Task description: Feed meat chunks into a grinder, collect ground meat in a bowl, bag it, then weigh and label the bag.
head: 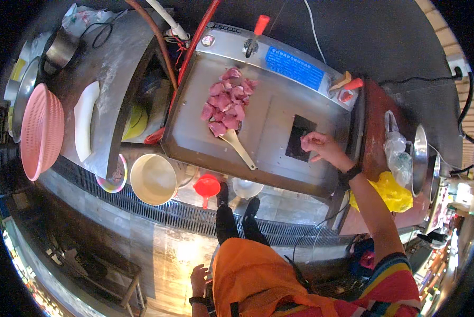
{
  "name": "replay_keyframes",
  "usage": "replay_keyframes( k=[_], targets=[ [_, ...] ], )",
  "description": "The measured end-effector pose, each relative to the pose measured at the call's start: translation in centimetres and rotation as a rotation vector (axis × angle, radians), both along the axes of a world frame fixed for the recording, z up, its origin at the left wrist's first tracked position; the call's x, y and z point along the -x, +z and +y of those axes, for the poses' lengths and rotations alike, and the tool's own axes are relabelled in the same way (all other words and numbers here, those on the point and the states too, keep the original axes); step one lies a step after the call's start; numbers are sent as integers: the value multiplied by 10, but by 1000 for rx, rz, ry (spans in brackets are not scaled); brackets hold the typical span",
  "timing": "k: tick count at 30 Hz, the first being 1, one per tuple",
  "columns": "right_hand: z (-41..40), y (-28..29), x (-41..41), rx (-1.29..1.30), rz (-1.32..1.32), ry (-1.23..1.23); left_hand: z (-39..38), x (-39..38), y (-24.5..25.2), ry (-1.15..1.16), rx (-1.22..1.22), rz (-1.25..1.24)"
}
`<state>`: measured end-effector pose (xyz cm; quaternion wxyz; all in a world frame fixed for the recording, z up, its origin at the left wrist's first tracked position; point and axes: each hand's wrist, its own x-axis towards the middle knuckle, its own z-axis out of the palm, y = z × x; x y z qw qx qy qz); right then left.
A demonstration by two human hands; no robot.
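A steel machine with a shallow tray top [264,103] stands before me, a dark rectangular opening [300,123] in its right part. Over that opening my right hand [322,147] holds a small piece of raw meat [307,143] in its fingertips. A pile of raw meat chunks [227,99] lies on the tray's left half. The cream plastic handle of a utensil [239,148] sticks out from under the pile's lower end; its head is hidden by the meat. My left hand [199,275] hangs low beside the orange apron [252,277], fingers partly curled, with nothing visible in it.
Below the tray stand a cream bucket [153,179], a red plastic ladle [207,187] and a white bowl [246,188]. A pink basket [42,130] and a long white object [87,121] are on the left table. At right lie a yellow bag [389,194] and metal bowls [420,158].
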<state>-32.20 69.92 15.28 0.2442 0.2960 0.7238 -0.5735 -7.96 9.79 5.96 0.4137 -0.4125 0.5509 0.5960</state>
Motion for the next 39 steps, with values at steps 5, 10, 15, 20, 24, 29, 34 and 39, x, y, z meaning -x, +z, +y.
replay_keyframes(
  k=[5,10,15,20,24,29,34,39],
  targets=[
    [8,-5,-5,-78,8,95,-1,-9,-1,-52,64,14],
    [5,-1,-2,30,-50,118,6,-13,-3,-43,90,-17],
    [0,-8,2,89,-85,131,11,-18,-4,-54,120,-2],
    [-4,-28,30,-264,222,207,11,-18,-4,-10,157,-33],
    [-38,-40,101,-674,465,442,13,-13,0,-41,164,-21],
    [-70,-68,182,-899,836,311,12,-10,0,-34,154,-8],
    [-68,-73,218,-723,735,659,3,-7,7,88,125,0],
    [-35,-52,153,-530,518,485,3,-8,1,165,14,27]
  ],
)
